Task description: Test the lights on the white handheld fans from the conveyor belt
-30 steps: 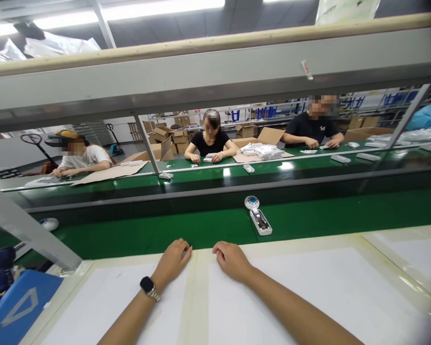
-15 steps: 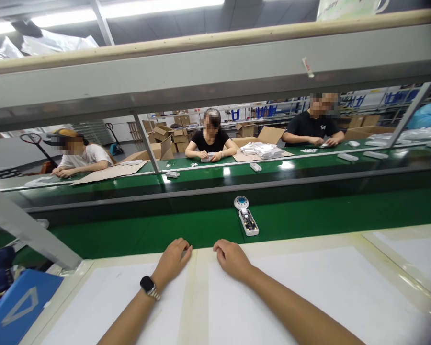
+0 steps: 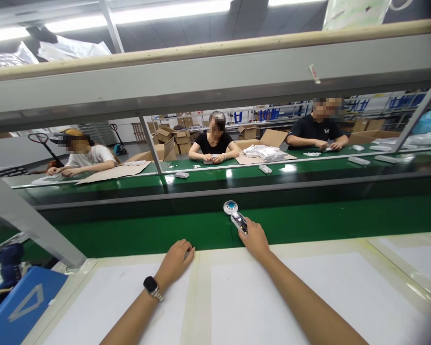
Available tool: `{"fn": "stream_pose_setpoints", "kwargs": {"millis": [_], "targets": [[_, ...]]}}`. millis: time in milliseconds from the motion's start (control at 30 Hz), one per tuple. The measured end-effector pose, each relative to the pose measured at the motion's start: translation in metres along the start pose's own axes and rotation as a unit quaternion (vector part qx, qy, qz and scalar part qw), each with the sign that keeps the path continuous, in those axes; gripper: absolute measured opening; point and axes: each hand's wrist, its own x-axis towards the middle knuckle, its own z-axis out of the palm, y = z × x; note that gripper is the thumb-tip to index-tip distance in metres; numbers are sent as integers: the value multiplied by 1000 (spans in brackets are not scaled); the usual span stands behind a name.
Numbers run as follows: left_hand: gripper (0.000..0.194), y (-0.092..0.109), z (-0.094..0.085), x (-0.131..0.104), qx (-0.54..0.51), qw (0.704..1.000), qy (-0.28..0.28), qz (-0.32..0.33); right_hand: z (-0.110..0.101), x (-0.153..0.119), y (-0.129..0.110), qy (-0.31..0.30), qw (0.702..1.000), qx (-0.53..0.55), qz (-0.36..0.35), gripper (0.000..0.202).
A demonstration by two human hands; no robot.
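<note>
The white device (image 3: 239, 223) lies in the right grip (image 3: 255, 238), whose thumb and fingers close around its lower end, over the green belt (image 3: 309, 218) just past the near counter (image 3: 290, 245). Whether it is lifted off the belt cannot be told. Its round head (image 3: 230, 207), white with a blue centre ringed by small dark marks, points away from the grip, up and to the left. The slim body is open on top, with dark parts and small yellowish spots showing inside.

Left of that grip, the left grip (image 3: 177, 258) rests at the counter's far edge with fingers loosely bent; whether anything is inside it cannot be told. A dark watch (image 3: 153, 288) sits on that wrist. Nearer than both grips, white sheets (image 3: 319, 292) cover the pale counter, with a yellowish strip (image 3: 197, 292) between them. Far to the left of the grips stands a blue panel (image 3: 27, 304) bearing a pale triangle.

Beyond the grips, past a grey rail (image 3: 201, 192), runs a second green surface (image 3: 136, 182) carrying scattered white casings (image 3: 265, 169) and a white pile (image 3: 266, 152) on cardboard. Three people work behind it, among cardboard boxes (image 3: 182, 137). Above the grips, a grey beam (image 3: 201, 79) crosses beneath bright ceiling lights (image 3: 172, 13).
</note>
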Motion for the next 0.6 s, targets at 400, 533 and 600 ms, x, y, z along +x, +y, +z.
{"fn": "stream_pose_setpoints", "kwargs": {"millis": [400,533,600], "targets": [[60,-2,4,-1,-37,992,119,-11,25,-36,-39,-132,963,236,-20,53],[58,-13,8,2,-5,993,118,7,24,-60,-55,-183,951,210,-131,50],[54,-19,9,3,-7,995,102,8,23,-62,-58,-180,953,199,-139,43]]}}
